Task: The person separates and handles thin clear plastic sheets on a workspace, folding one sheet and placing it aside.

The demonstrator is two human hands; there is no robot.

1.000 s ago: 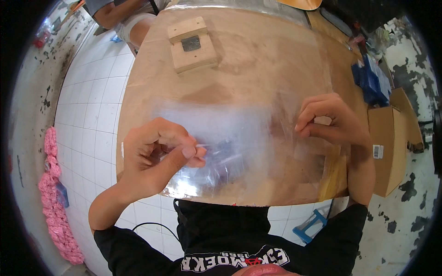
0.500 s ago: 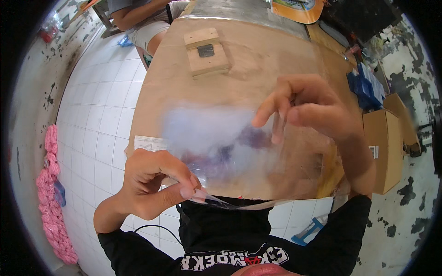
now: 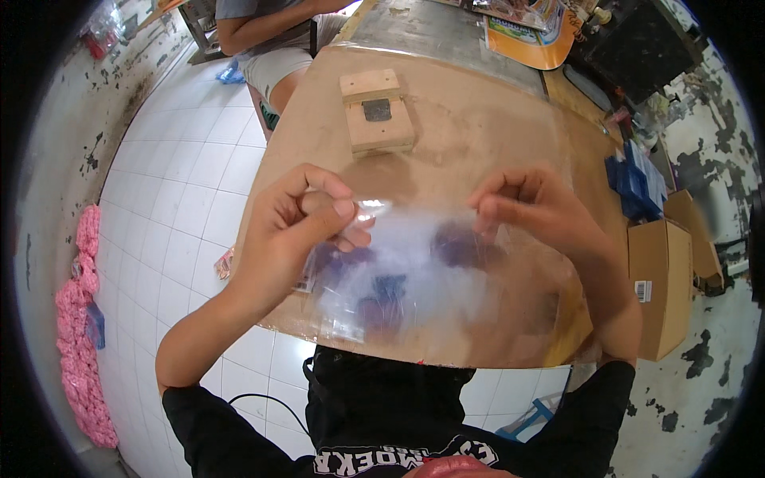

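Note:
My left hand (image 3: 311,211) is closed in a pinch on a small piece of clear plastic film (image 3: 371,209), which catches the light above the table. To its right, my right hand (image 3: 526,207) also has its thumb and fingers pressed together; what they hold, if anything, is too see-through and blurred to make out. Below both hands a hazy, see-through plastic sheet (image 3: 414,275) with purple and blue patches lies on the brown table (image 3: 486,127). Farther off stands a small wooden block (image 3: 378,115) with a dark grey square set in it, touched by neither hand.
An open cardboard box (image 3: 661,295) stands at the table's right side, with blue packages (image 3: 637,187) beyond it. An orange printed package (image 3: 530,44) lies at the far end. A person (image 3: 271,48) sits at the far left. Pink bundles (image 3: 84,342) hang by the left wall.
My left hand has moved up and away from the table's near edge, lifting the film. My right hand has come slightly nearer, its fingers closing together.

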